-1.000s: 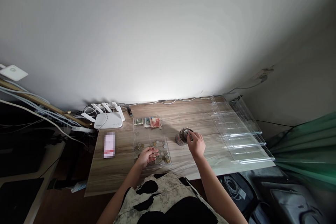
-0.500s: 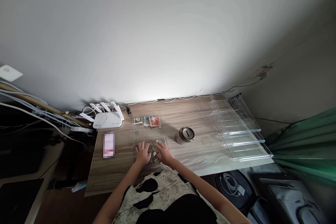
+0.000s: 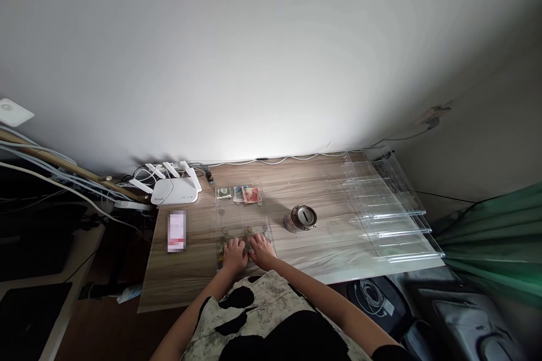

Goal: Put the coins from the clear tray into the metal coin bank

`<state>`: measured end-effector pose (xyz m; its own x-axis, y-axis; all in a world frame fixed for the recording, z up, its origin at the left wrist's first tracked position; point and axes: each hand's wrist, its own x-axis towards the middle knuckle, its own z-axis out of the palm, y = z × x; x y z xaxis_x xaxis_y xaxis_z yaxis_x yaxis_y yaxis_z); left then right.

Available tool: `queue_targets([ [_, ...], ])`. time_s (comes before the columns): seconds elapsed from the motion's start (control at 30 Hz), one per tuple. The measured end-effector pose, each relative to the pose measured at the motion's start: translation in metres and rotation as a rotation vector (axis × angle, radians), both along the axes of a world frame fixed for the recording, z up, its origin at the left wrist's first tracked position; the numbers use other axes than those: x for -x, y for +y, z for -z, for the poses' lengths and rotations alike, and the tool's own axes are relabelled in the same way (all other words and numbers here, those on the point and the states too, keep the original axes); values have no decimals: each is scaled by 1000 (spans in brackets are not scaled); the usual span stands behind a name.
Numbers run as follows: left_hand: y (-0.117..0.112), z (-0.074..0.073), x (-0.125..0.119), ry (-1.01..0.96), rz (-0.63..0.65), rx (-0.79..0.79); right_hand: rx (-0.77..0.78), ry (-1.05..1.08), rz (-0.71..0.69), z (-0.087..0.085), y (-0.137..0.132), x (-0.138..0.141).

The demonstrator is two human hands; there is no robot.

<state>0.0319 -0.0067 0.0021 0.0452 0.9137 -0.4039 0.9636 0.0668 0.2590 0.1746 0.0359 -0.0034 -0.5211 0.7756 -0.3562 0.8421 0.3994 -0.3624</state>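
A shallow clear tray (image 3: 241, 215) lies on the desk, with several coins (image 3: 249, 230) in its near part. My left hand (image 3: 235, 255) and my right hand (image 3: 263, 251) rest side by side over these coins, fingers bent down and drawn in, thumbs close together. Some coins are hidden under both palms. At the tray's far end are a green banknote (image 3: 224, 193), a blue banknote (image 3: 237, 194) and a red banknote (image 3: 252, 195) overlapping the blue one. Right of the tray stands a round tin money box (image 3: 305, 217) with a slot in its lid.
A white router (image 3: 175, 190) and a small dark bottle (image 3: 209, 175) stand at the back left. Nearer lies a blurred pink-and-white packet (image 3: 176, 231). Several clear acrylic trays (image 3: 393, 208) overlap on the desk's right side. A cable runs along the wall.
Both hands have pulled back toward my body and moved closer together. Their fingers, spread out before, are now curled over the coins.
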Motion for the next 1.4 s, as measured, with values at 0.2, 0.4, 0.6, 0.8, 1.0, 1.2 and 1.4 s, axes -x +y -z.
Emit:
queue_targets([
  [0.2,-2,0,3,16,-10,11,38,-8,-53,2,-1,-3],
  [0.4,0,-3,1,6,-18,10,5,-28,-139,8,-14,-11],
  [0.6,-3,-2,0,-2,-61,-6,43,-43,-198,7,-17,-14],
  [0.8,-2,-7,0,12,-71,22,71,-13,-178,3,-13,-6],
  [1.0,-1,-9,1,5,-82,21,48,10,-238,3,-15,-2],
  [1.2,-1,-5,2,-25,-99,16,75,-39,-306,-9,-9,1],
  [1.4,-1,-3,5,-46,-130,8,120,-76,-200,-12,-6,3],
])
